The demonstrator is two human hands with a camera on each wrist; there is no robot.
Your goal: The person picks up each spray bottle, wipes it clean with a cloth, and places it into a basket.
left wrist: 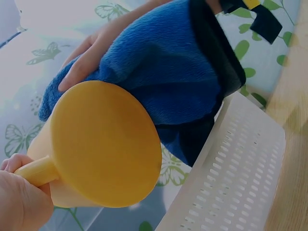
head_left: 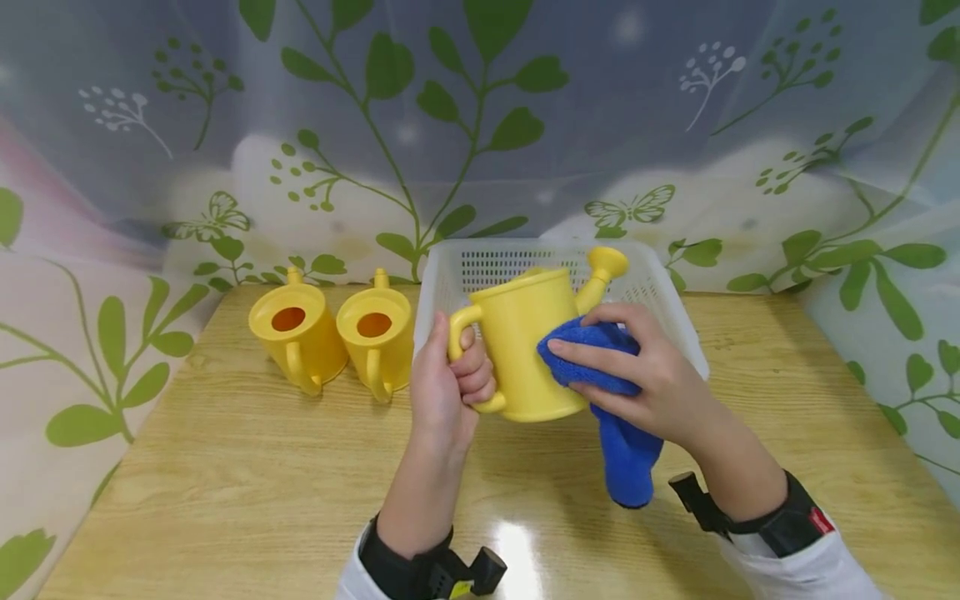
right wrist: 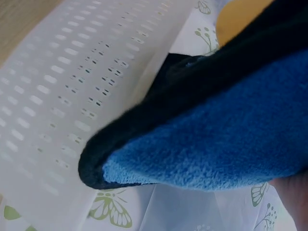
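A yellow watering can point(head_left: 525, 342) is held up in front of the white basket, its spout pointing to the right. My left hand point(head_left: 450, 383) grips the can by its handle, fingers curled round it. With my right hand point(head_left: 652, 375) I hold a blue cloth point(head_left: 600, 354) against the can's side, below the spout. Part of the cloth hangs down beneath that hand. In the left wrist view the can's round base point(left wrist: 106, 144) faces the camera, with the cloth behind it. The cloth point(right wrist: 216, 130) fills much of the right wrist view and hides most of the right hand.
The white perforated basket point(head_left: 675, 325) stands at the back of the wooden table point(head_left: 262, 483). To its left, two more yellow watering cans point(head_left: 296, 333) stand upright side by side with handles toward me. A leaf-patterned cloth backdrop point(head_left: 600, 108) rises behind and along both sides.
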